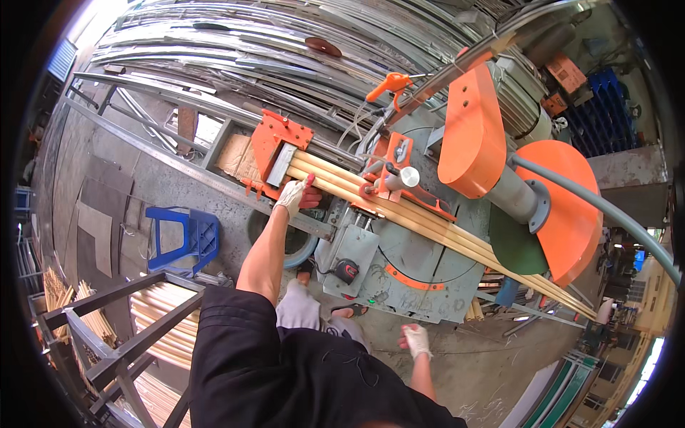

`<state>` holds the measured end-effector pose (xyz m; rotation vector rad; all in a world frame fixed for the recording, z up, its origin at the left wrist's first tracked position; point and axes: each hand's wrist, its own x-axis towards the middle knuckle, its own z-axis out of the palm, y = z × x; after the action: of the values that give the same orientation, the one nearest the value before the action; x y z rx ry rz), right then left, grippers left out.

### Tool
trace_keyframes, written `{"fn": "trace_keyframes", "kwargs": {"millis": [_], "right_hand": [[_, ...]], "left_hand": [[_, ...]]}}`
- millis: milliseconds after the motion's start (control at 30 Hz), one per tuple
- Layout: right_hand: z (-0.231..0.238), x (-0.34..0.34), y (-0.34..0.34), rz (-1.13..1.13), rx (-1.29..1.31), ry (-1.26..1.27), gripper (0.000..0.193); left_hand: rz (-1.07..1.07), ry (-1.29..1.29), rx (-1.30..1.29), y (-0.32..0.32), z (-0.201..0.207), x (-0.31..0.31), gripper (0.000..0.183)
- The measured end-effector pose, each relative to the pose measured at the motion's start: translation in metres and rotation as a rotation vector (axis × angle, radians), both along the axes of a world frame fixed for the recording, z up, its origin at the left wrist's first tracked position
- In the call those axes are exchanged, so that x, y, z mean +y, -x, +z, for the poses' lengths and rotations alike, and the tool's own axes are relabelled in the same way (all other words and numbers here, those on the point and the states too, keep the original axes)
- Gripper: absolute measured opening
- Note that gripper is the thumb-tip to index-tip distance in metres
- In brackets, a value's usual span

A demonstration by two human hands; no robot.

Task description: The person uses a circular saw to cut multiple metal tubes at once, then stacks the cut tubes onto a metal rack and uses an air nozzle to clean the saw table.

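Several long, pale gold rods (442,230) lie side by side across the saw's grey table (407,299), their left ends at a metal plate on an orange stop block (280,141). My left hand (294,196), in a white glove with red fingertips, reaches the near rod close to that plate. One fingertip rests at the rod's edge; the other fingers are apart from it, below. A silver-knobbed orange clamp (399,182) stands over the rods. My right hand (415,340), gloved alike, hangs low in front of the table, fingers loosely bent and apart, holding nothing visible.
The orange saw head and guard (474,135) rise at the right, with a thick grey hose (606,207). A tape measure (347,271) sits on the near ledge. A blue stool (182,239) and a dark rack (125,349) of rods stand left. Metal profiles (250,60) lie behind.
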<state>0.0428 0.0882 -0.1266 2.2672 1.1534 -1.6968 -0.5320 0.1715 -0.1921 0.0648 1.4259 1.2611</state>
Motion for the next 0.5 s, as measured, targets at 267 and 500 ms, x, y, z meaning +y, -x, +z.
{"fn": "trace_keyframes", "kwargs": {"millis": [267,500], "right_hand": [[0.022,-0.001,0.052,0.075,0.06,-0.087,0.018],[-0.035,-0.017,0.022,0.54,-0.323,-0.39,0.025]], "left_hand": [[0.378,-0.15,-0.119,-0.01,-0.054,0.019,0.04],[0.469,-0.401,-0.385,-0.023,-0.052,0.032,0.06]]}}
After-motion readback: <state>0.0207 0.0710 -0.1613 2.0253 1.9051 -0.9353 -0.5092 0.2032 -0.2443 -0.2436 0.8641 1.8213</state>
